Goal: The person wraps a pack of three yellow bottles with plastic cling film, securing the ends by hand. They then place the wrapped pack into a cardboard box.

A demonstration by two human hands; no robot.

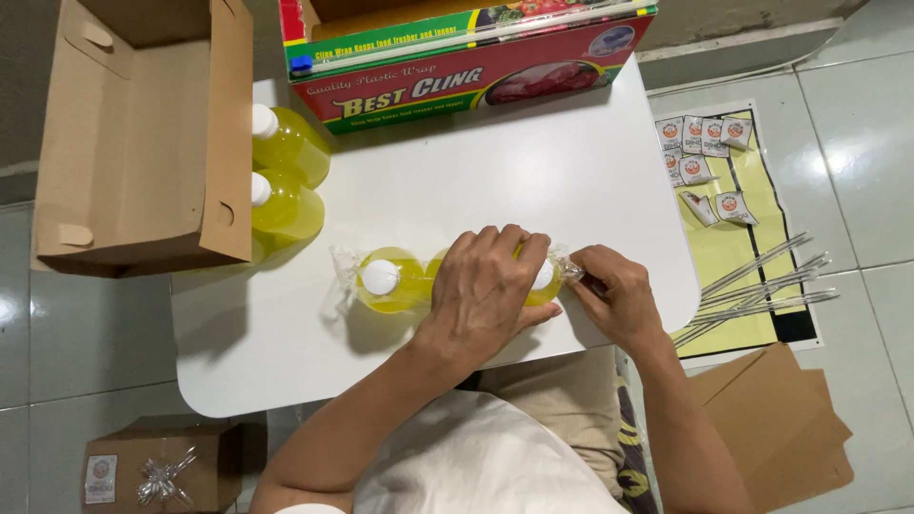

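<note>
The left hand [487, 290] lay palm-down over a row of yellow bottles [395, 281] standing on the white table [571, 181], its fingers spread and pressing on the bottle nearest the right hand, most of which it hid. That pressure looked meant to keep the row from sliding while the film was worked. The right hand [621, 297] sat just beside the end of the row, thumb and fingertips pinched on a gathered tail of clear plastic wrap [569, 271], apparently pulling it taut against the bottles. The wrap bulged loosely past the white-capped bottle at the far end, so the bundle was sheathed but not tight there.

How many bottles stood in the wrapped row was hard to tell: one cap was plain, a second peeked out by the left fingers, and anything between was covered.

Two more yellow bottles [286, 181] stood apart near the table's left edge, touching an open cardboard box [143, 143]. A long cling film dispenser box [457, 67] lay across the far edge, its top cut off by the frame. On the floor to the right lay a yellow sheet [752, 276] carrying small sachets [705, 157] and clear sticks, possibly straws [762, 290].
</note>
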